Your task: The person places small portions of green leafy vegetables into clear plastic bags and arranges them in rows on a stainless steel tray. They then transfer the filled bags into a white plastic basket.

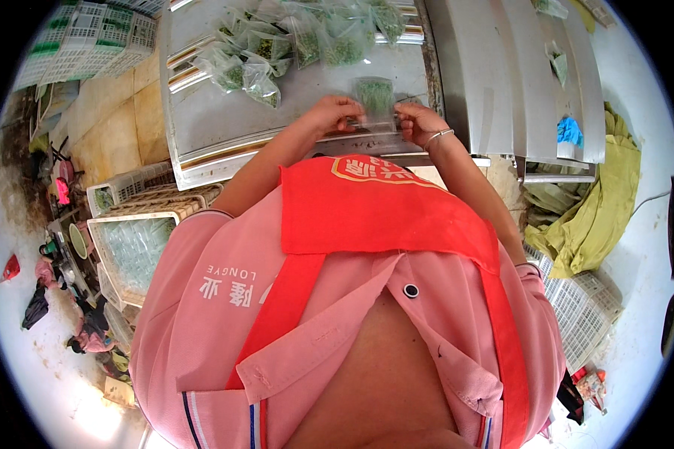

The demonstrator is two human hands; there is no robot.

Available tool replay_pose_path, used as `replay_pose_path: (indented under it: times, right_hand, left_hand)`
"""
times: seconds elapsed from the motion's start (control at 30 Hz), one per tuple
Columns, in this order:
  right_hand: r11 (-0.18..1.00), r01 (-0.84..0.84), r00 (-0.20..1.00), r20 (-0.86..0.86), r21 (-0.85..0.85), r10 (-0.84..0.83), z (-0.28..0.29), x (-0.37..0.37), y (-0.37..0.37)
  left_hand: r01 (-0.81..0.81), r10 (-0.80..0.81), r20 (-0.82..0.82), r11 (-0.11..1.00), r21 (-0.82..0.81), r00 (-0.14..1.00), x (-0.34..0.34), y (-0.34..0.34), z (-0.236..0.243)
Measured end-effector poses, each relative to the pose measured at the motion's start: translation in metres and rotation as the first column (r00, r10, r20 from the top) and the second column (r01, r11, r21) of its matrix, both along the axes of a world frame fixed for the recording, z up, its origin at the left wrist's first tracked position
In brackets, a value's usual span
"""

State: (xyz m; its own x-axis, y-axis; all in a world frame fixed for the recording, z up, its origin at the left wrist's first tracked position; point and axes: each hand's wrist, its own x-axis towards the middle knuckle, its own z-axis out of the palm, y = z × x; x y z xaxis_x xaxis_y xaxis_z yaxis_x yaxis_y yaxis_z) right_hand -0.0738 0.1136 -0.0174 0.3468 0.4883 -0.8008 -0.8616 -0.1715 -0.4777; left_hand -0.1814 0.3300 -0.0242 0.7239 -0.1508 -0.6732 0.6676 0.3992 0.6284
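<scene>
A metal work table [225, 127] fills the upper middle of the frame, with a heap of filled clear bags [299, 37] along its top edge. Just below centre-top, a small clear bag of green pieces [375, 97] lies flat, its body pointing up-frame. The left hand [335, 114] and right hand [418, 120] pinch its near corners, equally close.
</scene>
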Motion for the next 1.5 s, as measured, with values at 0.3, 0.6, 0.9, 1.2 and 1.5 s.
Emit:
replay_pose_path:
  times: [0.3,0.6,0.9,1.2,1.5]
  right_hand:
    - [0.872,-0.32,0.655,0.578,-0.371,0.486,0.019,0.03,-0.006]
    - [0.618,0.047,-0.111,0.61,-0.785,0.784,0.001,0.009,-0.021]
    - [0.669,-0.042,-0.409,0.624,-0.742,0.666,0.015,-0.014,-0.052]
    - [0.823,-0.186,-0.224,0.838,-0.537,0.497,0.014,-0.011,-0.032]
    - [0.79,-0.097,-0.381,0.756,-0.605,0.532,0.013,-0.012,-0.041]
  left_hand:
    - [0.112,-0.169,0.2,0.957,0.268,0.965,0.015,0.008,0.018]
    - [0.209,-0.57,0.066,0.404,0.891,0.819,0.036,-0.016,-0.013]
    - [0.223,-0.541,0.063,0.447,0.866,0.839,0.038,-0.015,-0.014]
    - [-0.006,-0.606,0.166,0.258,0.966,0.778,0.01,-0.008,-0.01]
    - [0.02,-0.555,0.084,0.178,0.984,0.828,-0.017,-0.012,0.012]
